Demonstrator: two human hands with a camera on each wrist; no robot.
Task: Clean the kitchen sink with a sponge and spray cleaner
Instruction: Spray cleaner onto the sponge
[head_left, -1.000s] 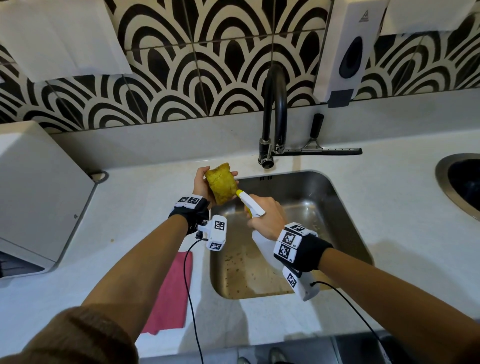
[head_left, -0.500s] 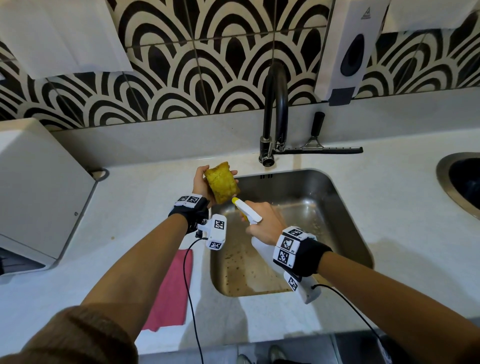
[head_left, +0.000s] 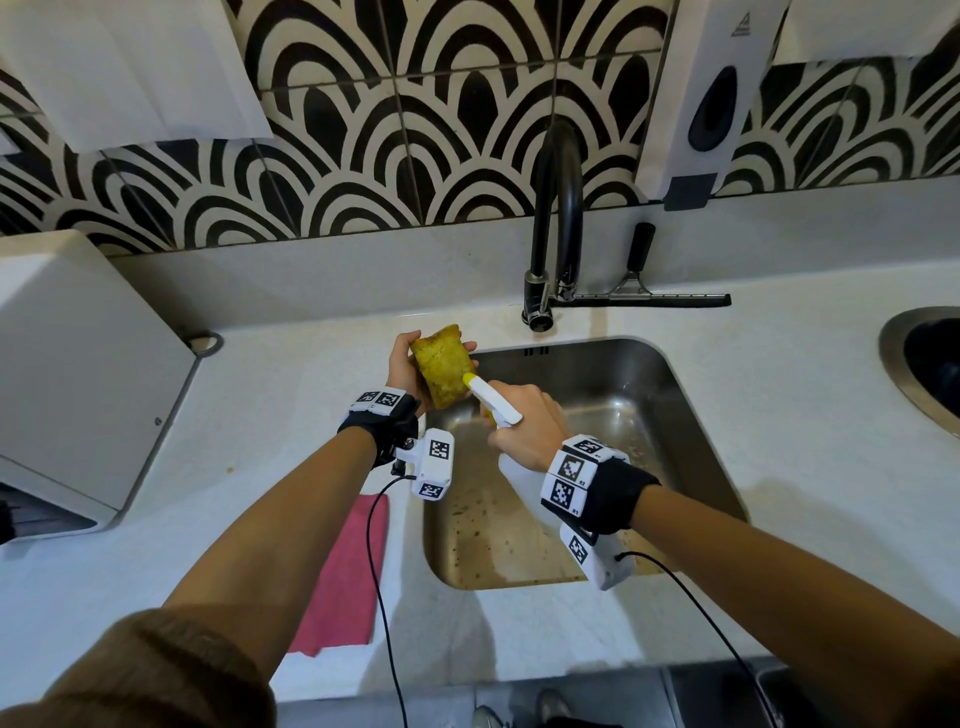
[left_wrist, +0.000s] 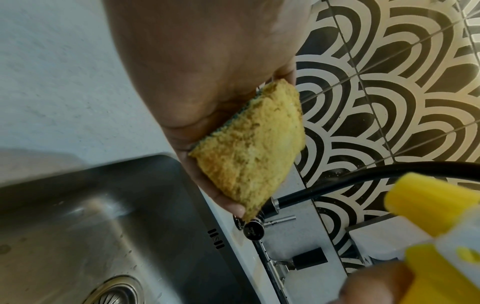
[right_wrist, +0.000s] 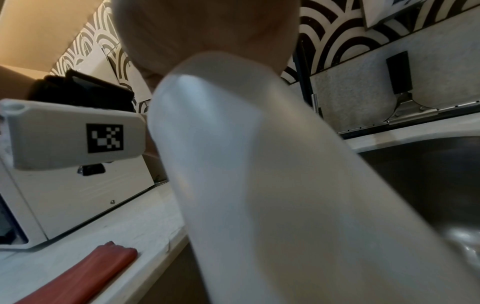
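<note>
My left hand (head_left: 402, 366) holds a soiled yellow sponge (head_left: 440, 364) upright over the sink's far left corner; its green scrub side lies against my palm (left_wrist: 207, 86), the yellow face (left_wrist: 255, 148) turned outward. My right hand (head_left: 524, 423) grips a white spray bottle (head_left: 519, 480) with a yellow nozzle (head_left: 466, 379) that points at the sponge from very close. The bottle's body (right_wrist: 272, 174) fills the right wrist view. The steel sink (head_left: 680, 410) below shows brown grime along its left floor.
A black faucet (head_left: 558, 223) and a squeegee (head_left: 644, 297) stand behind the sink. A red cloth (head_left: 348, 577) lies on the counter left of the basin, beside a white appliance (head_left: 78, 374). A soap dispenser (head_left: 701, 93) hangs on the tiled wall. A second basin (head_left: 924, 358) sits far right.
The spray nozzle dipped slightly away from the sponge, then came back up close to its face. The left hand and sponge stayed almost still.
</note>
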